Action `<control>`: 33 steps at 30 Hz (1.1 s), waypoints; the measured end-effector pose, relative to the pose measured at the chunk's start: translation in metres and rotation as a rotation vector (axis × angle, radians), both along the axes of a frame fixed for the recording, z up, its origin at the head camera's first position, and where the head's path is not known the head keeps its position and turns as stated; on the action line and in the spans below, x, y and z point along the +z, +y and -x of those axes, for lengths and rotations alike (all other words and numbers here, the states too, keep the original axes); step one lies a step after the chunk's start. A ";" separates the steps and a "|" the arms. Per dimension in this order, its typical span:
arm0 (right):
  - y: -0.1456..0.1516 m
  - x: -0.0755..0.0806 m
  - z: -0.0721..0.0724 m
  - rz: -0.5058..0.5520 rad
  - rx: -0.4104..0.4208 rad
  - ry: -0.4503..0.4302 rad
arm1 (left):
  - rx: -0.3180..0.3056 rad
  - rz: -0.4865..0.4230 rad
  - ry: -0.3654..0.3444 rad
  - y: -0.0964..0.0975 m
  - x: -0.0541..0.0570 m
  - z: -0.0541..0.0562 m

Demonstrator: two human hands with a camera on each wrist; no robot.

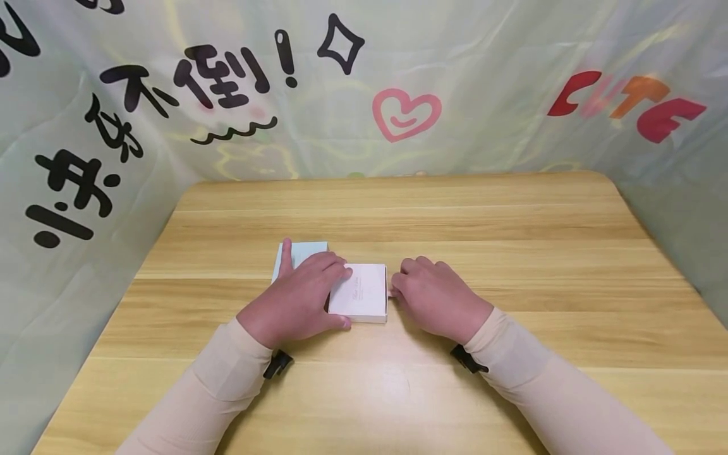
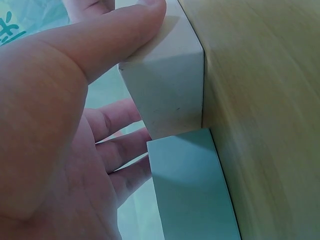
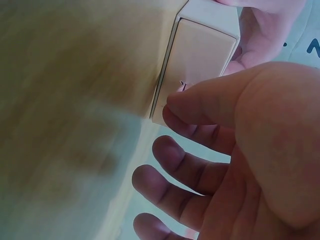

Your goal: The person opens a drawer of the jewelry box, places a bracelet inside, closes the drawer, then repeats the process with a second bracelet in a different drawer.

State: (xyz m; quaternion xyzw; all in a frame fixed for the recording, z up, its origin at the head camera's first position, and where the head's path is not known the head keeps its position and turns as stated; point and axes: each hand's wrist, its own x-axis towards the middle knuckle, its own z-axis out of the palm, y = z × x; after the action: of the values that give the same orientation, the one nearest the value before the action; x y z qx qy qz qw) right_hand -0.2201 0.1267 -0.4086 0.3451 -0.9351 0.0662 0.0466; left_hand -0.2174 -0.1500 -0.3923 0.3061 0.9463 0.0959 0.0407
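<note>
A small white drawer-style box (image 1: 361,297) with faint print on top lies on the table, its pull end facing right. My left hand (image 1: 301,294) holds it from the left, thumb (image 2: 142,27) along the near side and fingers at the far side. At the right end, my right hand (image 1: 438,297) pinches a short pink ribbon tab (image 3: 181,86) between thumb and index finger; its other fingers are spread loosely below. The drawer front (image 3: 202,52) sits inside the white sleeve's rim. Partly under my left hand, a light blue box (image 1: 309,249) lies behind and left of the white one.
The wooden table (image 1: 483,221) stretches out around both boxes. A pale curtain (image 1: 483,82) with black lettering, a pink heart and coloured letters hangs behind the table and along its sides. Each wrist wears a black strap piece (image 1: 279,364).
</note>
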 end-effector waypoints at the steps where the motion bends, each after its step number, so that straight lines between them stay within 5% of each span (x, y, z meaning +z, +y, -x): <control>1: 0.000 0.000 0.000 -0.001 -0.003 -0.004 | -0.001 -0.003 0.000 0.000 0.000 0.000; 33: 0.005 0.005 0.000 -0.018 -0.038 -0.025 | 0.001 -0.007 -0.003 0.000 0.000 0.002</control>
State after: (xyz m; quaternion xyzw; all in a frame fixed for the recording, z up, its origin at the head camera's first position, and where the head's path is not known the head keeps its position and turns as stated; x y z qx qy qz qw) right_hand -0.2201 0.1312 -0.4039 0.3269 -0.9425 0.0612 0.0330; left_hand -0.2194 -0.1500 -0.3920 0.3056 0.9460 0.0998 0.0411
